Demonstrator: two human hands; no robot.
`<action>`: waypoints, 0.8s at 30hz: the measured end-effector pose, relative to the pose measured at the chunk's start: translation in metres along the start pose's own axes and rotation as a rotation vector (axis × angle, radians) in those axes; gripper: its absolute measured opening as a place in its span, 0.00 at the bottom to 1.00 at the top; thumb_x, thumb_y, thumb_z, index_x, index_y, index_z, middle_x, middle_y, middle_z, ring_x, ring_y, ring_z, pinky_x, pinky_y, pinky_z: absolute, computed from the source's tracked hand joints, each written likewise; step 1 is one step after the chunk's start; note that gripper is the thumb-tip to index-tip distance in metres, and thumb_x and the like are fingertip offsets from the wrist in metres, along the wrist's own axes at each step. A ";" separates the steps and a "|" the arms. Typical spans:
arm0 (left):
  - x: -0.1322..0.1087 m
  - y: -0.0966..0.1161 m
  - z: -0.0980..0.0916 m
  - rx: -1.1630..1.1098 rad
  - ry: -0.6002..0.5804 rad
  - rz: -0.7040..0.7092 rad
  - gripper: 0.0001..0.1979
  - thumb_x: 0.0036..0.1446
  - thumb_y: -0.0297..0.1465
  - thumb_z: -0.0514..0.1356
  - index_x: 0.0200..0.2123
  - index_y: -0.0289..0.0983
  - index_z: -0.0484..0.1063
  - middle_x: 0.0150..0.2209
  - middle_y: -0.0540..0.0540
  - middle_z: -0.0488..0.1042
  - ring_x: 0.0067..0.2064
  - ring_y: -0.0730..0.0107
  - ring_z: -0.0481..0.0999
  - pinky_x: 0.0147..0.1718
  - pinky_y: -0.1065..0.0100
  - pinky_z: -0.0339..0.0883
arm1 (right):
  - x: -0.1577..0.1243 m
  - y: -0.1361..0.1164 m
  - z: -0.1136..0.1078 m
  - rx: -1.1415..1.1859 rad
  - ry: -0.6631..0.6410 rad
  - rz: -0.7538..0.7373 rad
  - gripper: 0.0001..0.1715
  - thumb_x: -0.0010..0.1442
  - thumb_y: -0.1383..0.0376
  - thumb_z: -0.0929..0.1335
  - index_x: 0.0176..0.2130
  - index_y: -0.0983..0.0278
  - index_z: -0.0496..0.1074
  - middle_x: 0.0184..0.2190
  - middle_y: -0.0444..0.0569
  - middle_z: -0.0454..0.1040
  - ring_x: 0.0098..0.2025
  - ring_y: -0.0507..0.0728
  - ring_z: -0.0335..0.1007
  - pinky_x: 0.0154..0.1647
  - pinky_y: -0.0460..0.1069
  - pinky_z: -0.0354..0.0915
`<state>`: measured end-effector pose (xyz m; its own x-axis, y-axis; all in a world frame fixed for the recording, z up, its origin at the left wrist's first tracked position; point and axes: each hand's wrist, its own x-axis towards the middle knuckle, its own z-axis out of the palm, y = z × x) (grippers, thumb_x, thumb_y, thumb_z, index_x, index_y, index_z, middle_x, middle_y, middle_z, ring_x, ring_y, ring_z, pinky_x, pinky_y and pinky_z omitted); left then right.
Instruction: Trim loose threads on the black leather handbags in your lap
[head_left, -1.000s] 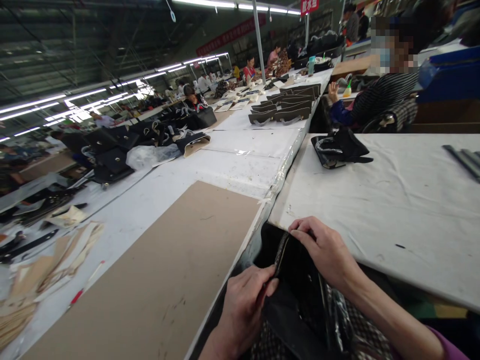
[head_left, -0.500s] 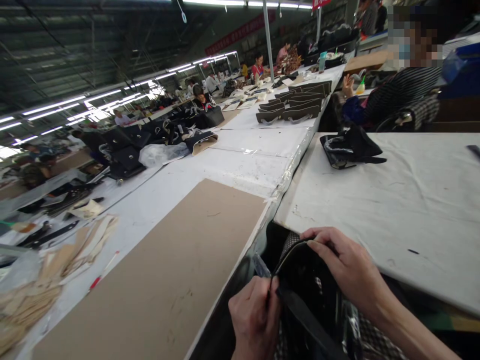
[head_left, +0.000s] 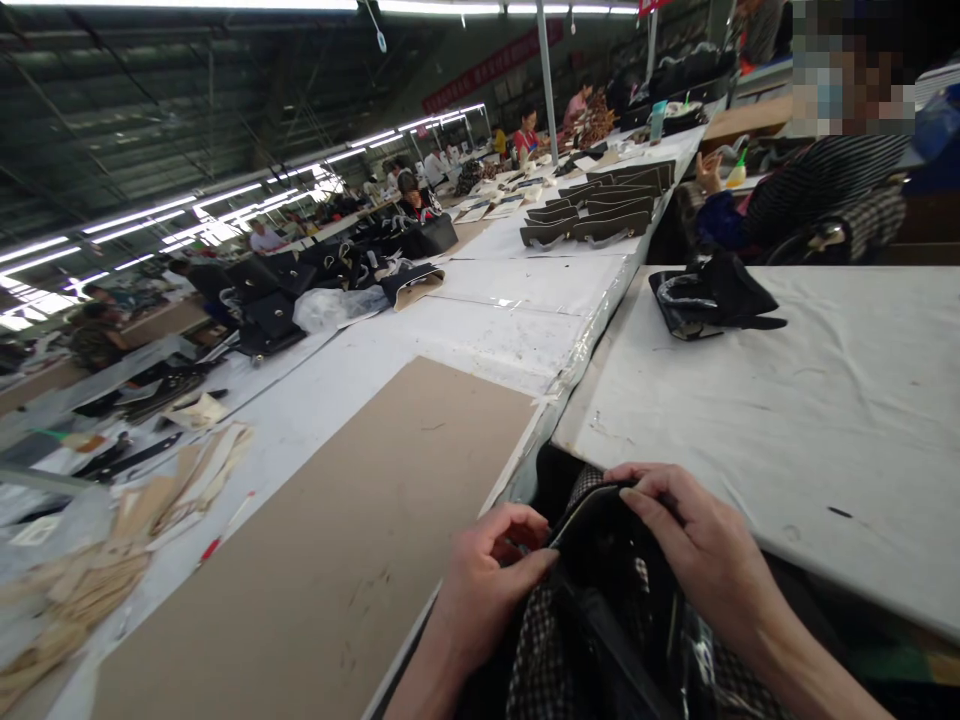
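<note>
A black bag point(head_left: 611, 575) stands gaping on my lap, low in the view, its edge lifted. My right hand point(head_left: 701, 530) pinches the far part of that edge between thumb and fingers. Closer to me, my left hand point(head_left: 487, 585) grips the same edge, thumb on the near side and fingers bent over it. A pale line runs along the edge between the hands. Black-and-white checked cloth point(head_left: 529, 650) shows around the bag; whose part it is, I cannot tell. Clear plastic film glints on the bag's right side.
A brown board point(head_left: 322, 540) lies on the white table to my left, with tan strips point(head_left: 142, 530) and a red pen point(head_left: 210, 548) beyond. Another black bag point(head_left: 716, 295) rests on the right-hand table. Dark panels point(head_left: 592, 215) stand in rows. A co-worker point(head_left: 817, 190) sits at right.
My left hand has loosened from a tight fist into a pinch with its fingers lifted and wrist turned outward. My right hand keeps its hold. The view has shifted slightly left.
</note>
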<state>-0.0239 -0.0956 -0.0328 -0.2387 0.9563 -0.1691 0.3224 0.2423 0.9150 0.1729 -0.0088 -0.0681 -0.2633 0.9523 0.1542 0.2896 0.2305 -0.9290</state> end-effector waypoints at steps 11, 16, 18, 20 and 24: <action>-0.004 -0.007 0.020 0.597 0.148 0.736 0.11 0.62 0.25 0.57 0.46 0.35 0.73 0.35 0.43 0.77 0.35 0.67 0.77 0.34 0.69 0.73 | 0.003 0.008 -0.006 0.048 0.028 0.053 0.13 0.61 0.55 0.63 0.29 0.58 0.65 0.42 0.46 0.77 0.44 0.58 0.72 0.45 0.53 0.63; -0.004 -0.013 0.032 0.630 0.294 0.887 0.11 0.59 0.19 0.57 0.44 0.33 0.72 0.31 0.43 0.76 0.32 0.66 0.74 0.32 0.66 0.72 | 0.001 0.007 -0.005 0.071 0.036 0.040 0.13 0.61 0.56 0.64 0.28 0.58 0.65 0.41 0.46 0.77 0.43 0.57 0.73 0.45 0.52 0.63; -0.004 -0.016 0.034 0.631 0.321 0.923 0.13 0.58 0.18 0.58 0.45 0.32 0.71 0.31 0.42 0.75 0.32 0.65 0.74 0.32 0.65 0.71 | 0.000 0.006 -0.003 0.073 0.036 0.034 0.12 0.61 0.56 0.64 0.28 0.58 0.65 0.41 0.46 0.77 0.44 0.57 0.73 0.46 0.52 0.63; -0.005 -0.021 0.035 0.633 0.324 0.945 0.15 0.57 0.17 0.58 0.47 0.32 0.71 0.31 0.41 0.75 0.32 0.64 0.73 0.31 0.64 0.70 | 0.000 0.005 -0.002 0.068 0.038 0.034 0.12 0.61 0.56 0.64 0.28 0.58 0.66 0.41 0.47 0.77 0.43 0.57 0.73 0.45 0.52 0.63; -0.010 -0.022 0.027 0.605 0.227 0.914 0.17 0.59 0.19 0.56 0.51 0.32 0.70 0.34 0.40 0.76 0.34 0.64 0.74 0.32 0.64 0.71 | 0.000 0.003 -0.001 0.038 0.045 0.024 0.13 0.61 0.56 0.64 0.28 0.59 0.65 0.41 0.48 0.77 0.42 0.58 0.73 0.44 0.52 0.64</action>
<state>-0.0036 -0.1061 -0.0614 0.1746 0.7786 0.6028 0.8398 -0.4373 0.3217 0.1742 -0.0083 -0.0703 -0.2153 0.9656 0.1460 0.2601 0.2008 -0.9445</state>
